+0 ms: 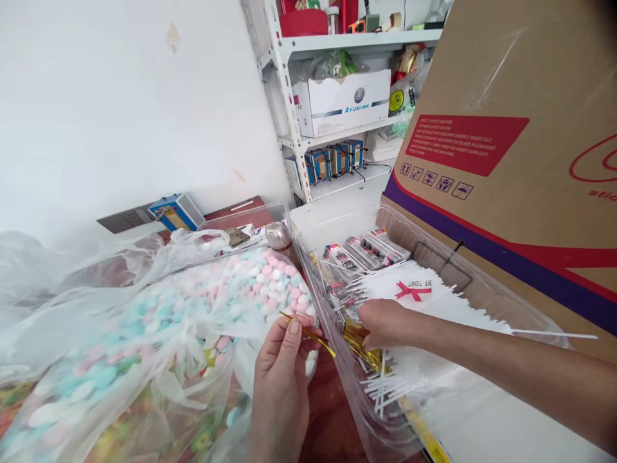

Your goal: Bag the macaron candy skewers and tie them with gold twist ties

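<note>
Your left hand (pixel 282 379) was pinching a thin gold twist tie (pixel 308 334), right beside a clear plastic bag of round pastel pink-and-blue candies (pixel 250 302). Your right hand (pixel 385 325) was clenched on a shiny gold bundle of twist ties (pixel 357 344) inside a clear plastic bin (pixel 315 308), with thin white sticks (pixel 385 386) around it. A brown cardboard box (pixel 482 193) leaned over the bin.

Gold twist ties (pixel 359 347), pink, blue and white candies (pixel 260 283), red cross (pixel 413 290) on white card (pixel 434 308), purple-and-red stripe (pixel 482 257) on brown carton (pixel 506 109)
</note>
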The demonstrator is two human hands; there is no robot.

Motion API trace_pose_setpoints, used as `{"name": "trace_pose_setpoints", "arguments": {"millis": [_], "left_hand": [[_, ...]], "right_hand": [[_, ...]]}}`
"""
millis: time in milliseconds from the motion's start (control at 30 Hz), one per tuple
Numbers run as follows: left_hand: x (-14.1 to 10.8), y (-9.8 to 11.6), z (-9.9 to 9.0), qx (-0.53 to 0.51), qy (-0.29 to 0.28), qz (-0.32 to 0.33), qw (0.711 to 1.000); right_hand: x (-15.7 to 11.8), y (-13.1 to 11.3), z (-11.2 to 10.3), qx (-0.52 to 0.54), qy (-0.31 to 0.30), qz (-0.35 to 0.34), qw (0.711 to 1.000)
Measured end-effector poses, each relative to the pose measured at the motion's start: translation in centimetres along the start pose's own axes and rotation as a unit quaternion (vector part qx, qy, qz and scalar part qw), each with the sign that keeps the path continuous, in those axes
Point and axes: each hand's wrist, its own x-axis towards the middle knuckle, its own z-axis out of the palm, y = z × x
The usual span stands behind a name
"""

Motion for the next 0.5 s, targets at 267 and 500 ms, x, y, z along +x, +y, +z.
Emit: {"name": "trace_pose_setpoints", "arguments": {"millis": [267,500], "left_hand": [[0.07,-0.51,-0.02,0.006,-0.001,-0.015,1.000],[0.29,-0.94,-0.25,0.002,-0.004,-0.021,1.000]], "right_hand": [[0.00,-0.51,0.92,-0.094,-0.048,0.014,0.994],[0.29,0.01,0.37,-0.091,-0.065,0.009,0.994]]}}
